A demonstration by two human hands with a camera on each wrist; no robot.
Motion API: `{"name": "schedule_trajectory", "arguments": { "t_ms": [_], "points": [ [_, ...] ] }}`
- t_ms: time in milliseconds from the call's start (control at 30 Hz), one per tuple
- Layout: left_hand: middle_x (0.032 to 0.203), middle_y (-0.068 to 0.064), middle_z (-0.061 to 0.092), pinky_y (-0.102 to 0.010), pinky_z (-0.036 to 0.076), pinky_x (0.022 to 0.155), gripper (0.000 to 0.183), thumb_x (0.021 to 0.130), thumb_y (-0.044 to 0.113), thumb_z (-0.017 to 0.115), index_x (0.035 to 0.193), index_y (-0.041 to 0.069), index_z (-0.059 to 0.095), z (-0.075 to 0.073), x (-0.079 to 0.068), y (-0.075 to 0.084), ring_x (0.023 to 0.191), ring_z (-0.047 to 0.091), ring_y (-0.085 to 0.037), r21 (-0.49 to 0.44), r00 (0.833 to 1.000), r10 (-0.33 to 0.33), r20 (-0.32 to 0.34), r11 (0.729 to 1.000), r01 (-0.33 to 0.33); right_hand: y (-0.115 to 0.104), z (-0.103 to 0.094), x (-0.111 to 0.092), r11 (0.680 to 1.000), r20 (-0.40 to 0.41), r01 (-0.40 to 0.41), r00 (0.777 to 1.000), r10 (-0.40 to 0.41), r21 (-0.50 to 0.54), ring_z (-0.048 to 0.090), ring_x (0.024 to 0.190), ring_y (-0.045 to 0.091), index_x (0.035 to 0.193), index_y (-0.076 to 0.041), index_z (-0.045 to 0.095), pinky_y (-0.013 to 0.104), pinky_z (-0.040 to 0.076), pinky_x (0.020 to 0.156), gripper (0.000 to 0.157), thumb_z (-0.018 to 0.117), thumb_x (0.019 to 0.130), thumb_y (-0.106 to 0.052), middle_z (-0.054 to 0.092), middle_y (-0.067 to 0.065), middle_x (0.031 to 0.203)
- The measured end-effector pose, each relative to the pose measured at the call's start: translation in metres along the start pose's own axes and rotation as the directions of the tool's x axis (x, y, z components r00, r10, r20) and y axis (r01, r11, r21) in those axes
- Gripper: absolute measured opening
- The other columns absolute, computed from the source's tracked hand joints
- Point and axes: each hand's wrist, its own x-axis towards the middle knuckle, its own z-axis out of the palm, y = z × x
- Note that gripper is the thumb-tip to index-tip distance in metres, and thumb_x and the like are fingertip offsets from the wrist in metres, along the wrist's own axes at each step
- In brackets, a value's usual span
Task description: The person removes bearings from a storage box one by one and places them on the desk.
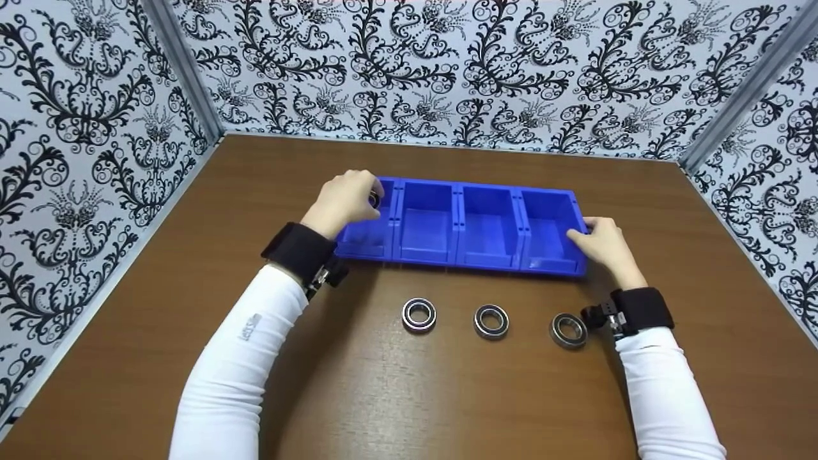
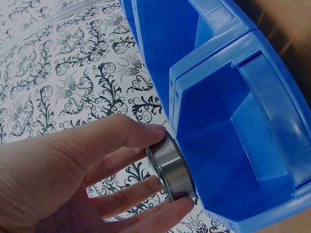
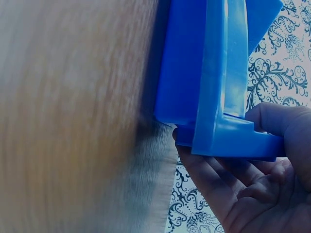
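My left hand [image 1: 347,199] pinches a ball bearing [image 2: 171,167] between thumb and fingers, over the leftmost compartment of a blue four-section bin [image 1: 427,254]. In the left wrist view the bearing's steel outer ring is right beside that compartment's rim. The bin's right end wall is gripped by my right hand [image 1: 604,245], thumb over the top edge and fingers on the outside. In the right wrist view the bin's corner [image 3: 233,141] sits between thumb and fingers. No bearing shows inside the other compartments.
Three more bearings lie flat in a row before the bin: a left one [image 1: 419,315], a middle one [image 1: 491,321] and a right one [image 1: 568,330] close to the right wrist strap. Patterned panels [image 1: 409,76] enclose the brown table [image 1: 447,396] at the back and sides.
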Motion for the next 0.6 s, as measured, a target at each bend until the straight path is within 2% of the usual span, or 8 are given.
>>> {"name": "schedule_trajectory", "arguments": {
  "t_ms": [167, 433, 600],
  "points": [
    [0.125, -0.018, 0.072, -0.055, 0.055, 0.097, 0.041, 0.080, 0.011, 0.071, 0.121, 0.008, 0.073, -0.003, -0.003, 0.000, 0.117, 0.068, -0.040, 0.005, 1.000, 0.001, 0.002, 1.000, -0.001, -0.002, 0.000, 0.000, 1.000, -0.001, -0.007, 1.000, 0.007, 0.002, 0.069, 0.104, 0.039, 0.132, 0.015, 0.059, 0.024, 0.050, 0.078, 0.049, 0.057, 0.096, -0.020, 0.066, 0.037, 0.124],
    [0.126, -0.018, 0.072, -0.055, 0.055, 0.096, 0.042, 0.080, 0.010, 0.070, 0.122, 0.008, 0.074, -0.005, -0.009, 0.000, 0.116, 0.068, -0.040, 0.008, 1.000, 0.001, 0.005, 1.000, -0.002, -0.002, 0.000, -0.001, 1.000, 0.006, -0.025, 1.000, 0.025, 0.014, 0.070, 0.102, 0.035, 0.133, 0.015, 0.059, 0.014, 0.044, 0.071, 0.050, 0.056, 0.096, -0.020, 0.066, 0.037, 0.124],
    [0.125, -0.016, 0.072, -0.055, 0.055, 0.095, 0.041, 0.081, 0.011, 0.069, 0.122, 0.008, 0.074, -0.006, -0.014, 0.000, 0.115, 0.068, -0.039, 0.012, 1.000, 0.000, 0.008, 1.000, -0.001, -0.002, 0.000, -0.001, 0.999, 0.010, -0.034, 0.999, 0.034, 0.010, 0.069, 0.105, 0.036, 0.134, 0.015, 0.058, 0.022, 0.050, 0.078, 0.051, 0.055, 0.097, -0.021, 0.065, 0.037, 0.126]
  ]
}}
